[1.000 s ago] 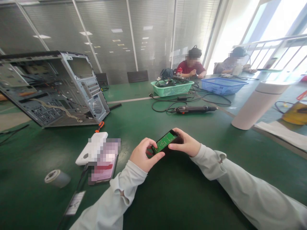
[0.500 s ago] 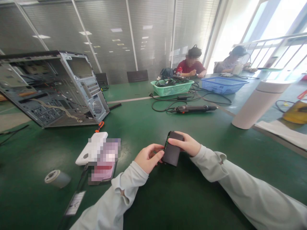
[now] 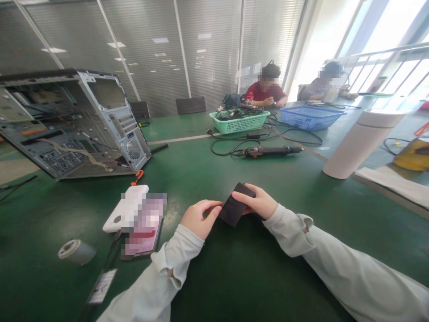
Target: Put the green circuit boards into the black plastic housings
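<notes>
A small flat black box [image 3: 236,208] is held tilted over the green table [image 3: 268,277]. My right hand [image 3: 259,202] grips its upper right part, thumb on top and fingers beneath. Beside the lower left edge of the box is my left hand [image 3: 201,217], its thumb and forefinger tips close together at the corner; whether they grip it or only touch it is hard to tell. A white device [image 3: 132,201] and a phone [image 3: 147,232] lie left of my left hand.
An open computer case [image 3: 83,129] stands at the left, with a grey roll [image 3: 77,252] nearer. Behind my hands lie an electric screwdriver [image 3: 273,151], green basket [image 3: 239,123] and blue basket [image 3: 311,119]. A pale bottle [image 3: 362,145] stands right. Two people sit at the far side.
The black box has turned, its lower end swinging left, and the green strip on its side no longer shows. My left hand has shifted slightly left.
</notes>
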A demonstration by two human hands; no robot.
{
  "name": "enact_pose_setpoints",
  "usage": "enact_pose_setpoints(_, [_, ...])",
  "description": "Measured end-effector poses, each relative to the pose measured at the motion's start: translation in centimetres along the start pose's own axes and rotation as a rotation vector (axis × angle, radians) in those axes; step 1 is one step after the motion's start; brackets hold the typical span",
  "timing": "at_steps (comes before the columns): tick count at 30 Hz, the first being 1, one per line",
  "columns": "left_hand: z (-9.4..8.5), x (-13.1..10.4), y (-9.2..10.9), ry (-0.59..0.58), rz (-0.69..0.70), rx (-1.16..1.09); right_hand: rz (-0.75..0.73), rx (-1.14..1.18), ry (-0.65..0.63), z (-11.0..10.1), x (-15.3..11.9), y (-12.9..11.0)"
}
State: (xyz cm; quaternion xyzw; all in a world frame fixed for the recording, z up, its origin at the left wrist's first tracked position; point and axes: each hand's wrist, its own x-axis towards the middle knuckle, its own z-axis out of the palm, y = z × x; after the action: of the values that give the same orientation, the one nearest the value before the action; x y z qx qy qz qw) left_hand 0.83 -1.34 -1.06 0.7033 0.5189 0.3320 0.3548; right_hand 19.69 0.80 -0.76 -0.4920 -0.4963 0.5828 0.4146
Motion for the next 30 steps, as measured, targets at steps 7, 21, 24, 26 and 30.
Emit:
enact_pose_setpoints(7, [0.2, 0.4, 0.5, -0.013, -0.207, -0.265, -0.003, -0.077, -0.048, 0.5, -0.4, -0.2])
enact_pose_setpoints(21, [0.5, 0.4, -0.4, 0.062, -0.263, -0.252, -0.006, -0.226, -0.033, -0.2, -0.8, -1.2])
enact_pose_setpoints(24, [-0.1, 1.1, -1.1, 0.047, -0.430, -0.408, 0.081, 0.010, 0.097, -0.9, -0.4, -1.6])
enact_pose_setpoints(26, [-0.5, 1.6, -1.3, 0.026, -0.503, -0.577, 0.162, 0.187, 0.158, -1.0, -0.3, -1.9])
enact_pose_setpoints(30, [-1.1, 2.1, -0.8, 0.105, -0.551, -0.827, 0.325, 0.375, 0.135, -0.7, -0.6, -2.6])
